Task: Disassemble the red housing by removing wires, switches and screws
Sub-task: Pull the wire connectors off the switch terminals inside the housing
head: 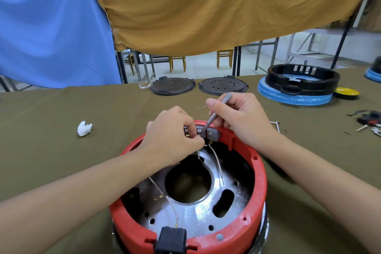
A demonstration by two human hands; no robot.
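Red housing under disassembly on olive cloth-covered table, both hands at its far rim

Housing contains one perforated metal plate, three white wires and one black connector at the near rim; left hand pinches a wire end at the grey switch block, right hand grips a grey screwdriver, tip on the block; two dark lids lie beyond

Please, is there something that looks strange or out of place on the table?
Only small things: a crumpled white wad lies alone on the cloth left of the red housing, and cut wire pieces and clips are scattered at the far right.
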